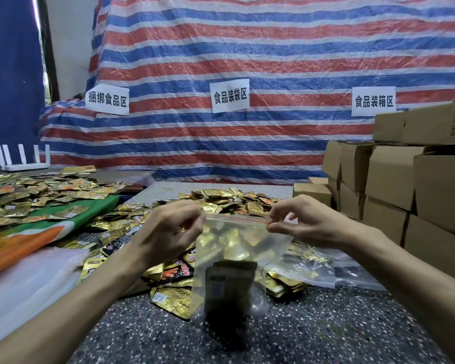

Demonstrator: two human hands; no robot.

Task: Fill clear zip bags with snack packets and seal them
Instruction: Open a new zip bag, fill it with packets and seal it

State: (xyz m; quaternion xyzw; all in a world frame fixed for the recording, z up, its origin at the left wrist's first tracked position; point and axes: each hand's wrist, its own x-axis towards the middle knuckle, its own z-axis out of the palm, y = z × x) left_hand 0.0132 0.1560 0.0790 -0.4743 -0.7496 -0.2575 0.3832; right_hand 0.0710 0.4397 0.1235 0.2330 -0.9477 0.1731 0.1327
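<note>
A clear zip bag (229, 261) with a red zip line hangs upright above the speckled table (313, 334), and gold and dark snack packets show through it. My left hand (168, 229) pinches the bag's top left corner. At the right end of the zip strip, my right hand (300, 222) pinches between thumb and forefinger. A heap of gold snack packets (132, 224) lies behind and under the bag.
More gold packets (32, 195) cover a green and orange cloth at the left, with a stack of clear bags (29, 279) below it. Filled zip bags (300, 274) lie at the right. Cardboard boxes (405, 185) are stacked far right. A white router (24, 161) stands at the back left.
</note>
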